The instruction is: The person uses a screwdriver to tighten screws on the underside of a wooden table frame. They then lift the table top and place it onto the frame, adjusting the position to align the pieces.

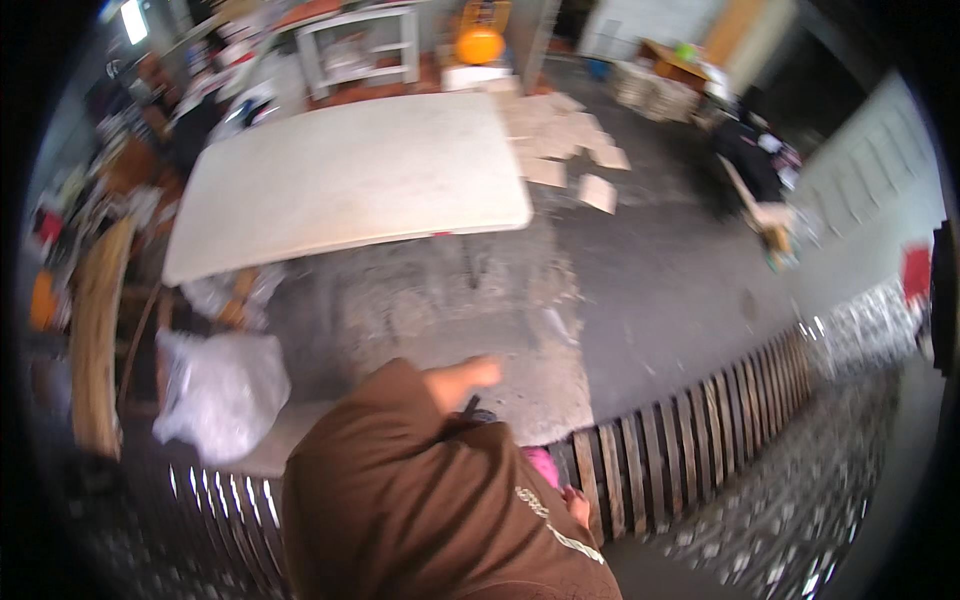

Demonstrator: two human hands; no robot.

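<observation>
My left hand (483,371) reaches out from a brown sleeve (380,410) above the grey floor. It is smeared by motion, and nothing can be made out in it. Beside it, close to my body, is a small dark thing (480,413) of unclear kind. My right hand (577,506) shows only in part past the brown shirt, next to the end of a slatted wooden railing (640,465). Whether it touches the railing is unclear, and its fingers are hidden or blurred. A bit of pink (543,466) shows between shirt and slats.
A long white table (350,180) stands ahead. Left of me are a stuffed white plastic bag (222,395) and an upright wooden board (97,340). Flat cardboard pieces (570,140) lie on the floor beyond the table. Clutter lines the left wall.
</observation>
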